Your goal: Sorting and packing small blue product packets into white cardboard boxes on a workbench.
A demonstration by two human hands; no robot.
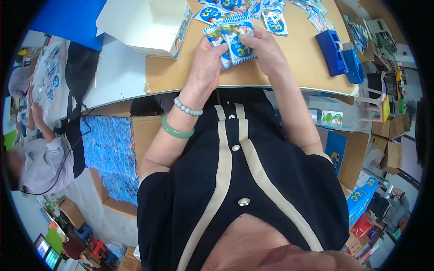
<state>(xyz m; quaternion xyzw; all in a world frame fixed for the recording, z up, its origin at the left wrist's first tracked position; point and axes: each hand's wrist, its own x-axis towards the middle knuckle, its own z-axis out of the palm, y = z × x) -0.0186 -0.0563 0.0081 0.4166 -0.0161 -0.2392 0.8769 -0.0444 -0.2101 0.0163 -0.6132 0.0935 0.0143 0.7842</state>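
Over the near part of the table, my left hand point(209, 61) and my right hand point(266, 49) hold a few small blue-and-white printed packets point(240, 48) between them. The packets overlap like a fan, with my thumbs on top and most fingers hidden underneath. Just beyond lie several loose packets point(275, 21) of the same kind. To the left of my hands an open white carton point(143, 28) stands on the table; the inside that shows holds nothing. A bead bracelet and a green bangle circle my left wrist and forearm.
A blue tape dispenser point(332, 53) sits at the table's right edge. Below the table, left of me, a cardboard box point(105, 200) holds many blue packets in strips. Another open box point(355, 158) is at my right. At far left a person point(45, 160) works beside a clear bag.
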